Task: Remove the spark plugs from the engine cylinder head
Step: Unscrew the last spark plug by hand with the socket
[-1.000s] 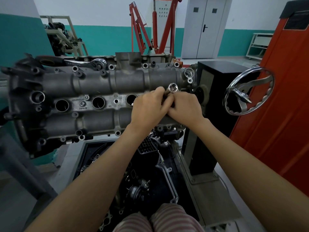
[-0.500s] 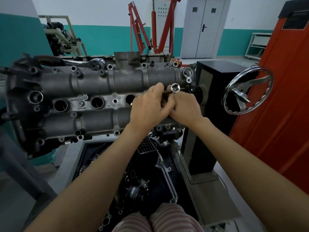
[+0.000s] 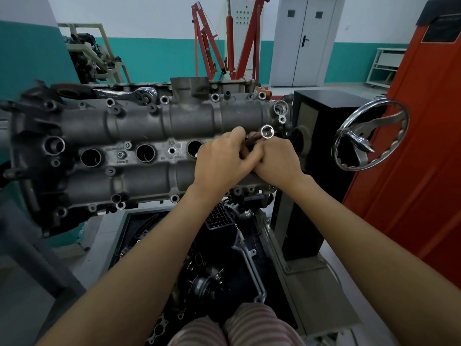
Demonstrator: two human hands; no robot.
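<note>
Both our hands, left hand (image 3: 219, 156) and right hand (image 3: 277, 158), grip the socket tool (image 3: 267, 131) over the rightmost plug well of the cylinder head (image 3: 139, 126). Since a second ago its silver end has risen slightly toward the right, so the plug is probably backing out; the plug itself stays hidden.

A round VW badge marks the cylinder head (image 3: 139, 126)

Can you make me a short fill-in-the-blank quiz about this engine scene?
1. Both hands, left hand and right hand, grip a chrome ____ socket tool.
2. The silver ratchet wrench lies on the grey metal cylinder head's ____ edge.
3. The number of open round plug wells visible is ____.

Missing words: spark plug; far; three
</note>
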